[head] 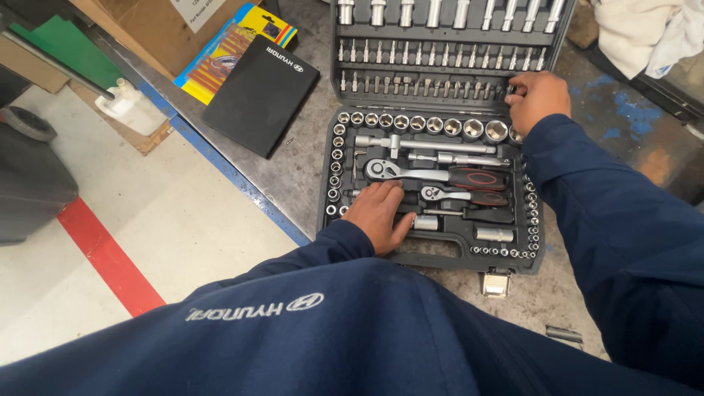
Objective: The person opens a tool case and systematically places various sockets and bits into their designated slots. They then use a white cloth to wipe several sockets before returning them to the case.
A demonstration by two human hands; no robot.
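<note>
Far left: pale floor with a red stripe (110, 257) and a blue line along the edge of the grey metal bench (293, 169). A white plastic bottle (132, 106) lies on cardboard near that edge. Just right of it, a black folder (257, 95) overlaps a yellow-and-blue blister pack (220, 51).

Centre: open socket set case (433, 257) on the bench, lid propped up behind with rows of long sockets and bits. Lower tray holds a row of sockets along the top, a large ratchet (433, 174) with a red-and-black grip, and a smaller ratchet (462, 196) below it.

Left hand (378, 216) lies flat in the tray's lower left, fingers spread and loose on the tool recesses, touching the small ratchet's head end; nothing clasped.

Right hand (537, 95) at the case's upper right corner, fingers curled at the end of the bit row; whether it pinches a piece I cannot tell.

Far right: white rag (645, 33) at the bench's back
</note>
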